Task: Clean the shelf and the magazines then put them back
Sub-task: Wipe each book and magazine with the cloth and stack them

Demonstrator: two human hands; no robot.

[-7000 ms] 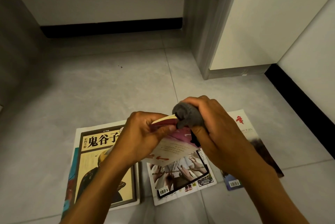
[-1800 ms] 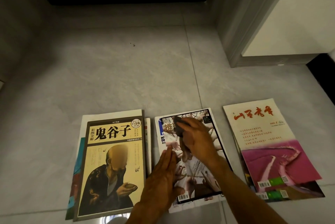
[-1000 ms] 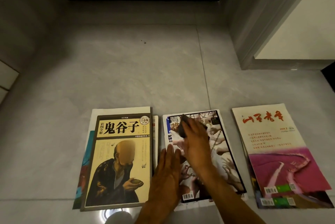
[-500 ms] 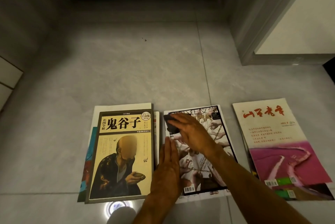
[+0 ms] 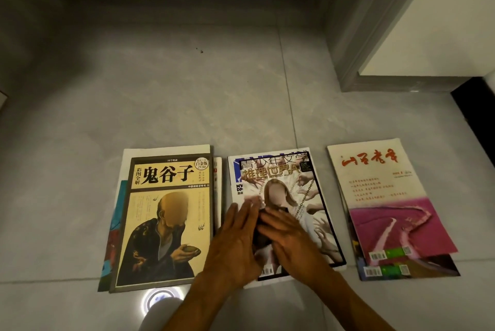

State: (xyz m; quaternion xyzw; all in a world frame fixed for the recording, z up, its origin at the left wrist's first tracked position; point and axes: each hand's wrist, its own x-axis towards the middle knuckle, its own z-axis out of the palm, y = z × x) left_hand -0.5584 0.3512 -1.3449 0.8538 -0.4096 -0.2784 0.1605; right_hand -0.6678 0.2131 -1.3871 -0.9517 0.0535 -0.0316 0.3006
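On the grey tiled floor (image 5: 187, 105), a yellow-covered book stack (image 5: 163, 218) lies untouched at left. The middle glossy magazine (image 5: 284, 196) is pinned by the flat left hand (image 5: 235, 239), fingers straight and together. The dark grey cloth (image 5: 261, 237) has been drawn from the cover's top to its lower half under the right hand (image 5: 292, 239), whose grip cannot be told; this cover is judged nearly wiped. The pink-and-cream magazine pile (image 5: 385, 204) lies at right.

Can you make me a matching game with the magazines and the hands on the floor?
Things:
1. yellow-cover book
2. middle magazine
3. red-title magazine
4. left hand

Places or states:
A. lies farthest right, on top of other magazines
B. lies flat under both hands
C. rests with straight fingers on the left part of the middle magazine
D. lies farthest left, on top of a small pile

Pairs: 1-D, 2-B, 3-A, 4-C
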